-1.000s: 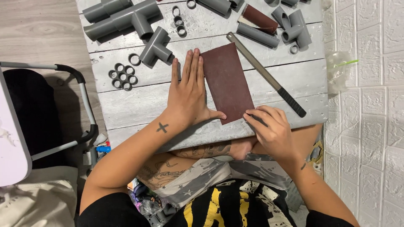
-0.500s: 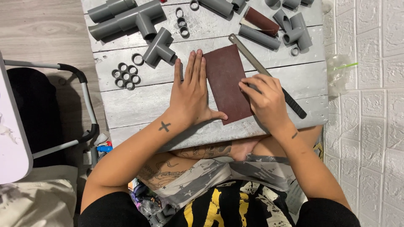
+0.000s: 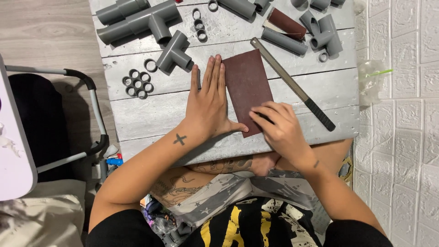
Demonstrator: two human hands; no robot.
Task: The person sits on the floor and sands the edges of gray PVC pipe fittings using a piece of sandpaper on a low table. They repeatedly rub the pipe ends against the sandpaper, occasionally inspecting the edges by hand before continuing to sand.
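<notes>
Rough whitewashed planks [image 3: 160, 110] bear gritty brown sandpaper [image 3: 244, 77] under both hands.

Reddish-brown sandpaper sheet [image 3: 247, 87]: rectangular, flat on grey plank bench [image 3: 151, 114], long side running near-far, near end partly covered by fingers.

Your left hand [image 3: 211, 107] and right hand [image 3: 280, 129] are bare; a cross tattoo [image 3: 179, 139] marks your left forearm, with black sleeves at 6 o'clock.

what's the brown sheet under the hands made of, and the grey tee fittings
Brown sheet: likely sandpaper, going by its matte, grainy reddish-brown face, thin and flat. Grey tee fittings: probably PVC plastic, smooth, dull, uniform grey with moulded sockets. Left hand lies flat beside the sheet; right hand presses on it.
</notes>
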